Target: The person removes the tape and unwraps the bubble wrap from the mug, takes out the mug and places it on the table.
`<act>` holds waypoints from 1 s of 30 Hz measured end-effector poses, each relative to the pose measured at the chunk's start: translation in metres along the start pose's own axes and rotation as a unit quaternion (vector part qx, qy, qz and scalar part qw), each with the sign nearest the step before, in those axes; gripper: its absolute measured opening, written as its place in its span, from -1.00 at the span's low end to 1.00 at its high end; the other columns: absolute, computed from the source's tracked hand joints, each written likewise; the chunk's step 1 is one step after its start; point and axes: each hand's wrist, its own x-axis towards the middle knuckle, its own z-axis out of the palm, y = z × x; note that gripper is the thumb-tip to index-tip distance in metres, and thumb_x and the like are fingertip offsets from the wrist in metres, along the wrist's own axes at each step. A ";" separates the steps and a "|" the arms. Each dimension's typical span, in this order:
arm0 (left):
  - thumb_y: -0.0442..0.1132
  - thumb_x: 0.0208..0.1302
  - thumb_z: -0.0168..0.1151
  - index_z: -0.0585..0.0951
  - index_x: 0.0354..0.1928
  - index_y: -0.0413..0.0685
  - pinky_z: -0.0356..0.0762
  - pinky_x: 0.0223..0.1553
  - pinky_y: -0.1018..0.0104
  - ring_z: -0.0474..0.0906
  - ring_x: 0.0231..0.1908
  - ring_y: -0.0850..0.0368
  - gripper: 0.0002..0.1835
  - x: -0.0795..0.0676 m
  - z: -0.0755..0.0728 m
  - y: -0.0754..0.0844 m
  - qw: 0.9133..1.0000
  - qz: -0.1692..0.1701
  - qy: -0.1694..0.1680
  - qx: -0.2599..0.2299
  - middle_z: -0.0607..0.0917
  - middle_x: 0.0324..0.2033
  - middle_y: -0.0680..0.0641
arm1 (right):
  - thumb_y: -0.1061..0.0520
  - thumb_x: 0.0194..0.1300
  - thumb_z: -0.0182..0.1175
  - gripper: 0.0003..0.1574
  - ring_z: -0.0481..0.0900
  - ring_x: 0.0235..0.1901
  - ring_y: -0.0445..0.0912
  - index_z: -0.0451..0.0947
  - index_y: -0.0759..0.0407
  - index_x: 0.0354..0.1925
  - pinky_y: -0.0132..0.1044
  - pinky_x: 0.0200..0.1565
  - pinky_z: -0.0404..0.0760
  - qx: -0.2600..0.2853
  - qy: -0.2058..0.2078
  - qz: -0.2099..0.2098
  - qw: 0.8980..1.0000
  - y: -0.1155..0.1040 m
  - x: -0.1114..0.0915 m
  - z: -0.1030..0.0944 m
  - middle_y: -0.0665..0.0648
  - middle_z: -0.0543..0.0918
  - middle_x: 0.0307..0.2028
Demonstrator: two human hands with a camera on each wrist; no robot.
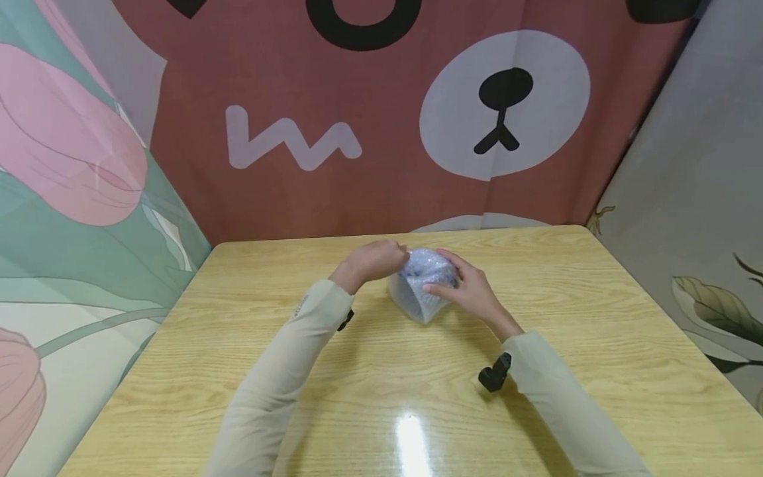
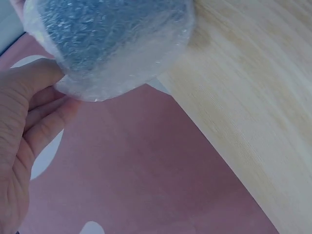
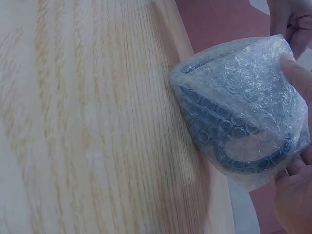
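Observation:
A bundle of clear bubble wrap (image 1: 422, 298) is at the far middle of the table, between the two hands. Inside it a dark blue thing with a curved, loop-like edge (image 3: 243, 163) shows through; its kind is hard to tell. My left hand (image 1: 374, 262) pinches the wrap's edge between thumb and fingers, as the left wrist view shows. From the other side my right hand (image 1: 473, 291) holds the bundle, its thumb on the near face and fingers behind. Part of the right hand (image 3: 295, 195) is cut off in the right wrist view.
The wooden table (image 1: 238, 371) ends just behind the bundle, against a reddish-brown curtain (image 1: 393, 199) with a cartoon print. Patterned cloths hang at the left (image 1: 65, 265) and right (image 1: 685, 165). Small black devices (image 1: 495, 373) sit at the wrists.

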 end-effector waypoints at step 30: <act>-0.45 0.35 0.12 0.60 -0.26 -0.21 0.53 -0.57 0.44 0.57 -0.54 0.22 -0.92 -0.009 0.024 0.000 0.994 -0.018 0.104 -0.015 0.66 -0.49 -0.07 | -0.12 0.12 0.44 0.07 0.23 0.34 0.08 0.18 0.05 0.46 0.04 0.26 0.30 0.006 0.001 0.009 1.000 0.005 0.002 0.002 0.18 0.28 0.38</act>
